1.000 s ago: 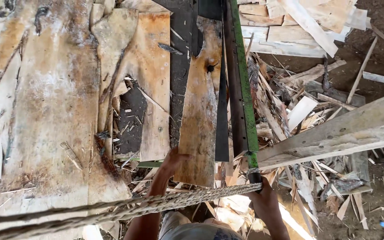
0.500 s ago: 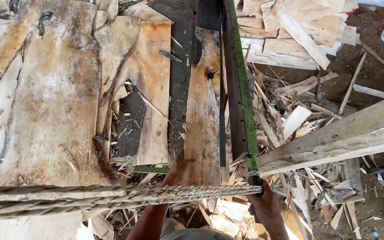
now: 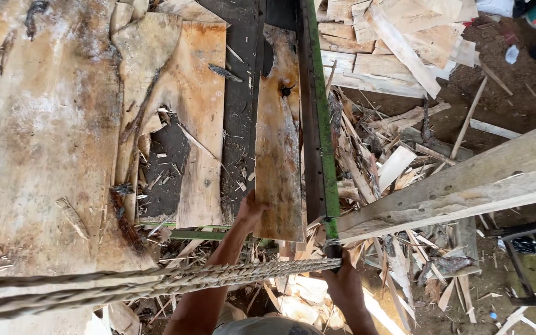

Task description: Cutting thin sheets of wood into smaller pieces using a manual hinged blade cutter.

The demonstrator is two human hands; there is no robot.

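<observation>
Wooden plank [image 3: 278,155] lies beyond left hand [image 3: 250,209], whose grip clasps its near edge.

The twisted rope [image 3: 156,285] now crosses lower in view than a second ago, with its frayed end at the green rail [image 3: 322,155]. The left hand [image 3: 250,208] has slid slightly up the near end of the narrow plank [image 3: 278,142], and the right hand [image 3: 342,282] has drawn closer below the rail's end.

Rope [image 3: 156,285] bars the near side (scraps [image 3: 398,180] crowd right).
</observation>
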